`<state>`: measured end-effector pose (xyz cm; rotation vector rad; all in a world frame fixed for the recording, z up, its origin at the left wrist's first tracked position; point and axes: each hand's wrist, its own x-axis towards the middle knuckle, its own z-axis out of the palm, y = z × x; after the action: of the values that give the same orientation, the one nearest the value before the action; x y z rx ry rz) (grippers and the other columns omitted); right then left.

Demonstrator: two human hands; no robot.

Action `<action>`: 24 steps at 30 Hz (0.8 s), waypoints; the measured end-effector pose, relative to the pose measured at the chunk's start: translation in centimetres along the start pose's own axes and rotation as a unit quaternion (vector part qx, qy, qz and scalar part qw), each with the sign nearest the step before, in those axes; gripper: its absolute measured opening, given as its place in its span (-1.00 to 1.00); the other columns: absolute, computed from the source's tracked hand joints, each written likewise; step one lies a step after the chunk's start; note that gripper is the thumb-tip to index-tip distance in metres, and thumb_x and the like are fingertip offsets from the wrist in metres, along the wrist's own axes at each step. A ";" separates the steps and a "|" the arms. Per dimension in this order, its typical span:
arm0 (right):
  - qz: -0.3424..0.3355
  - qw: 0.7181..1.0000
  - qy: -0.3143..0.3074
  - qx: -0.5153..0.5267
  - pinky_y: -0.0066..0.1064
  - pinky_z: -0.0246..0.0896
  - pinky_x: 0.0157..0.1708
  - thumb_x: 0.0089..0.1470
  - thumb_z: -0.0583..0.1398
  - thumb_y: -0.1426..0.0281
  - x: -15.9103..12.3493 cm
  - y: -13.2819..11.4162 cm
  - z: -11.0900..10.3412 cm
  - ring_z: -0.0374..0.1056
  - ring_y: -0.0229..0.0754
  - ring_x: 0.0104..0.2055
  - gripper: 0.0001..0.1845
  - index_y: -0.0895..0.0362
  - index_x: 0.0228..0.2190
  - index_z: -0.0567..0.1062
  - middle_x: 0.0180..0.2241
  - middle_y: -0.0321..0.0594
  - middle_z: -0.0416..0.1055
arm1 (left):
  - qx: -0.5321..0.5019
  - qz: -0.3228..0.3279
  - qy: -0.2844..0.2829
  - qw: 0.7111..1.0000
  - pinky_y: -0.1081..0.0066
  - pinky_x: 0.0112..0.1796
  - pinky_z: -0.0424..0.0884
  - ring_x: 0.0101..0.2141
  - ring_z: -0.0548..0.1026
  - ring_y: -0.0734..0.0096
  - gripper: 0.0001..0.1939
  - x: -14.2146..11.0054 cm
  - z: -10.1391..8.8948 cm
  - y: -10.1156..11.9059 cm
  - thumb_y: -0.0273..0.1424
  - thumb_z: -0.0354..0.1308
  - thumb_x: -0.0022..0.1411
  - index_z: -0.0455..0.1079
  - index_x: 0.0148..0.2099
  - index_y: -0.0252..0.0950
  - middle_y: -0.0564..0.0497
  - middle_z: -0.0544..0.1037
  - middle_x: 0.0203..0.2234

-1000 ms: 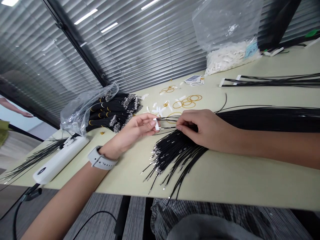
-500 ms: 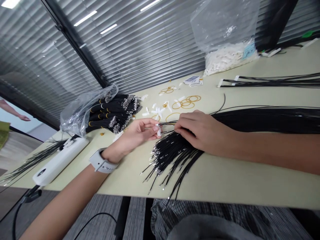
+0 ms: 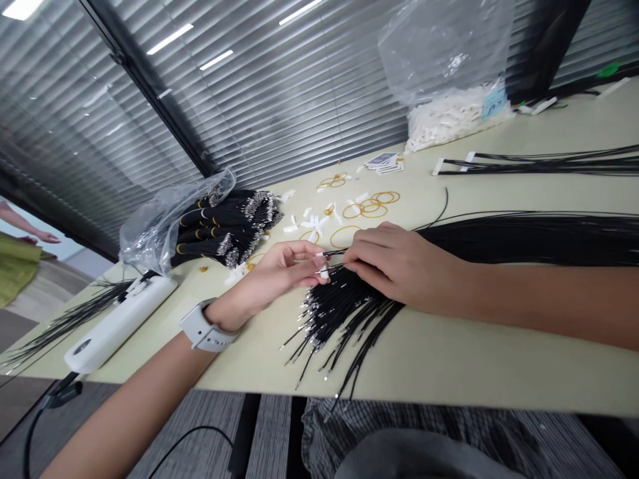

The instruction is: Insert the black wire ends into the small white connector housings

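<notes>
Between the thumb and fingers of my left hand (image 3: 289,269) is a small white connector housing (image 3: 324,272). Thin black wires run from the housing toward my right hand (image 3: 382,259), whose fingertips pinch a black wire (image 3: 337,266) close to it. Whether the wire's tip sits inside the housing is too small to tell. Below my right hand fans a thick bundle of black wires (image 3: 349,313) with silvery crimped ends. The rest of that bundle (image 3: 524,239) stretches off to the right, behind my right forearm.
Behind my hands lie yellow rubber bands (image 3: 372,207) and loose white housings (image 3: 313,223). A clear bag of white housings (image 3: 449,116) stands at the back. Banded wire bundles (image 3: 219,226) and a white power strip (image 3: 122,322) are at left. Another person's hand (image 3: 48,237) shows far left.
My left hand has shifted slightly right with the white connector housing, closing the gap to my right hand. The right hand has barely moved. The person at far left has moved slightly into view.
</notes>
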<state>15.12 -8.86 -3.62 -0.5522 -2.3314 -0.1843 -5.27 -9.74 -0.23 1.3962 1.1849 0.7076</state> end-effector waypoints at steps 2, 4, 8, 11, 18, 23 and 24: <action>-0.013 1.000 -0.002 -0.019 -0.38 0.04 -0.33 0.17 -0.05 0.48 0.0 0.0 0.0 0.18 -0.25 -0.41 -0.72 0.26 -0.43 0.41 -0.45 -0.17 0.32 | 0.004 -0.003 -0.005 1.000 0.66 -0.43 0.37 -0.50 0.45 0.64 -0.80 -0.1 0.0 -0.1 -0.39 0.24 0.05 0.38 -0.28 -0.39 0.06 0.47 -0.53; -0.024 0.999 -0.004 -0.030 -0.39 0.04 -0.34 0.18 -0.06 0.48 0.0 0.0 0.0 0.17 -0.26 -0.42 -0.71 0.26 -0.44 0.41 -0.46 -0.17 0.31 | -0.003 -0.004 -0.009 1.000 0.68 -0.43 0.37 -0.50 0.45 0.65 -0.79 -0.1 -0.1 -0.2 -0.38 0.25 0.04 0.38 -0.27 -0.39 0.07 0.48 -0.52; -0.054 0.998 -0.009 -0.043 -0.38 0.03 -0.33 0.18 -0.06 0.49 0.0 -0.1 0.1 0.18 -0.26 -0.41 -0.71 0.26 -0.44 0.41 -0.47 -0.19 0.30 | -0.050 0.009 -0.017 0.999 0.70 -0.40 0.37 -0.50 0.43 0.71 -0.84 0.0 -0.2 -0.2 -0.41 0.24 0.06 0.40 -0.30 -0.39 0.09 0.46 -0.52; -0.035 0.998 0.002 -0.044 -0.39 0.02 -0.34 0.17 -0.04 0.50 0.0 -0.2 0.2 0.17 -0.27 -0.42 -0.73 0.25 -0.45 0.40 -0.47 -0.20 0.29 | -0.049 0.001 -0.009 0.999 0.67 -0.38 0.38 -0.49 0.45 0.68 -0.83 0.0 -0.2 -0.1 -0.42 0.25 0.05 0.39 -0.28 -0.38 0.09 0.47 -0.52; 0.000 0.999 0.032 -0.043 -0.39 0.05 -0.34 0.16 -0.03 0.48 0.1 -0.3 0.0 0.17 -0.26 -0.40 -0.76 0.25 -0.44 0.38 -0.45 -0.18 0.28 | -0.025 -0.008 -0.006 1.000 0.66 -0.39 0.40 -0.47 0.46 0.63 -0.78 0.2 -0.1 0.0 -0.40 0.25 0.04 0.38 -0.26 -0.39 0.05 0.48 -0.51; -0.045 0.994 0.068 -0.079 -0.38 0.08 -0.35 0.12 -0.01 0.54 0.0 -0.3 -0.4 0.18 -0.25 -0.39 -0.78 0.26 -0.43 0.41 -0.45 -0.15 0.29 | -0.074 0.004 0.000 0.997 0.61 -0.30 0.42 -0.47 0.45 0.65 -0.87 0.3 -0.5 0.1 -0.48 0.23 0.05 0.39 -0.31 -0.41 0.07 0.45 -0.48; -0.053 0.993 0.057 -0.094 -0.37 0.08 -0.36 0.11 -0.01 0.55 -0.1 -0.3 -0.4 0.18 -0.24 -0.41 -0.79 0.26 -0.43 0.41 -0.46 -0.16 0.28 | -0.081 0.008 0.001 0.997 0.61 -0.31 0.43 -0.47 0.45 0.65 -0.88 0.3 -0.7 0.1 -0.49 0.23 0.05 0.40 -0.31 -0.40 0.07 0.45 -0.48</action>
<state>15.29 -9.22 -3.42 -0.4943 -2.2468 -0.4764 -5.78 -9.19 -0.06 1.2713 1.0932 0.7980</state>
